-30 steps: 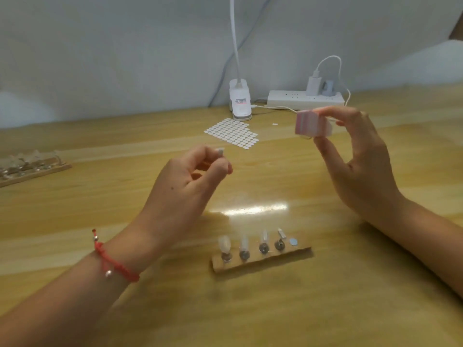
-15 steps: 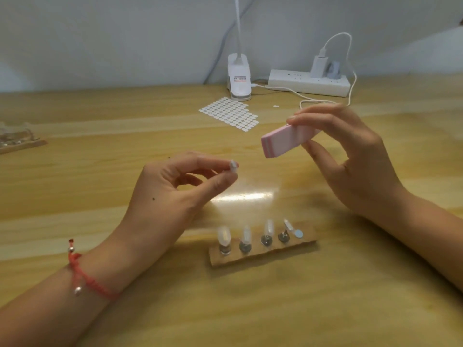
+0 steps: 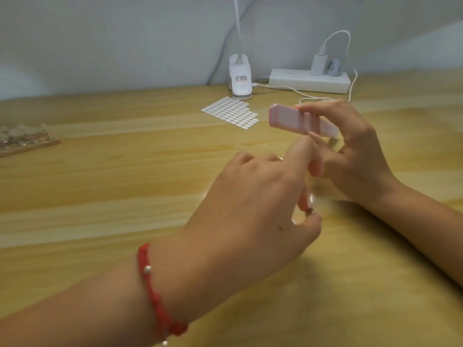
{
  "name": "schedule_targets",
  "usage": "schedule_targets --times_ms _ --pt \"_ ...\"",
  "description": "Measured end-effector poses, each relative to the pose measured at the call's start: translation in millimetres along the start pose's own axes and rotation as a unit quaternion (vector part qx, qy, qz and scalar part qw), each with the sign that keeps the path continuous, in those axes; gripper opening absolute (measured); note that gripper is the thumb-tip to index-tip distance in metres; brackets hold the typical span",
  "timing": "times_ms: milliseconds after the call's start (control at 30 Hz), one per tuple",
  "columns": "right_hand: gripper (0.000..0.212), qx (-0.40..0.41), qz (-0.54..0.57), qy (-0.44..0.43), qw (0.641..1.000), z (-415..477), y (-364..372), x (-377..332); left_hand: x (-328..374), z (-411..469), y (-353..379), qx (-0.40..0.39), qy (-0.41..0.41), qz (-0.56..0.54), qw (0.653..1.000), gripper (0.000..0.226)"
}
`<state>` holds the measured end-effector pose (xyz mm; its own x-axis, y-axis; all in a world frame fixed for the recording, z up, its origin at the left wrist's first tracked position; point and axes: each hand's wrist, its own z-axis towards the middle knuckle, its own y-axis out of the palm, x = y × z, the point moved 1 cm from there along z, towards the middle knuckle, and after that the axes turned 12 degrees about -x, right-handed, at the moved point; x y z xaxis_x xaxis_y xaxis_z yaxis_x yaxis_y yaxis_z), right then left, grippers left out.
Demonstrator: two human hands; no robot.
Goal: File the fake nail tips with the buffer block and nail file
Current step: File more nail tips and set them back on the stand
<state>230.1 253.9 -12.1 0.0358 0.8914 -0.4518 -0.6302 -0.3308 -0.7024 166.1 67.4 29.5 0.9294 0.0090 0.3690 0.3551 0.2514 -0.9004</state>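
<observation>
Head view: right hand (image 3: 358, 156) clamps buffer block (image 3: 300, 120), left hand (image 3: 250, 204) pinches nail tip (image 3: 311, 199); hard stroke may flick tip away.

Place: we take this for a home desk set up for nail craft.
Surface: we see a pale wooden desk (image 3: 100, 196) against a plain grey-white wall (image 3: 125, 33).
12 o'clock: a white clip lamp (image 3: 240, 78), with a sheet of adhesive dots (image 3: 231, 112) in front of it.
1 o'clock: a power strip (image 3: 308, 80) with a charger (image 3: 318, 62) plugged in.
10 o'clock: a wooden rack (image 3: 30, 147) of blurred, clear nail tips (image 3: 22, 131).
</observation>
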Motion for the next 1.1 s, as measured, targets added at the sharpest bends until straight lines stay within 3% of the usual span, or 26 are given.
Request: schedule_targets --times_ms 133,367,533,700,767,833,867,967,1100 --pt "0.039 -0.002 -0.004 -0.006 1.0 0.6 0.0 -0.1 3.1 4.0 10.3 -0.036 -0.028 0.138 0.989 0.038" --pt "0.038 -0.001 -0.003 -0.009 1.0 0.2 0.6 -0.1 -15.8 -7.2 -5.4 -0.06 -0.085 0.063 0.993 0.054" --pt "0.038 -0.01 0.0 -0.009 1.0 1.0 2.1 -1.4 -24.2 -6.5 -6.8 -0.089 -0.097 0.065 0.989 0.032" --pt "0.038 -0.014 -0.004 -0.009 1.0 0.4 1.4 -2.6 -17.5 -7.9 -1.4 -0.057 -0.021 0.115 0.991 0.017" --pt "0.039 -0.013 -0.006 -0.013 1.0 -0.1 1.0 -4.3 -8.7 -9.6 -6.7 -0.036 -0.025 -0.002 0.999 0.019" --pt "0.039 -0.003 -0.008 -0.022 1.0 -0.1 -0.6 -5.6 -7.0 -6.0 -18.3 -0.011 -0.051 -0.217 0.975 0.018" --pt "0.038 0.001 -0.006 -0.027 1.0 0.0 -1.5 -6.0 -11.9 -5.4 -22.6 0.018 -0.046 -0.259 0.965 0.018" --pt "0.039 0.008 0.0 -0.035 0.999 -0.4 -1.4 -8.8 -35.1 -6.5 -32.9 0.097 -0.067 -0.235 0.965 0.02" --pt "0.047 0.001 0.007 -0.041 0.999 -1.5 -0.3 -12.9 -66.4 -17.6 -18.5 0.145 -0.138 -0.278 0.939 0.026"
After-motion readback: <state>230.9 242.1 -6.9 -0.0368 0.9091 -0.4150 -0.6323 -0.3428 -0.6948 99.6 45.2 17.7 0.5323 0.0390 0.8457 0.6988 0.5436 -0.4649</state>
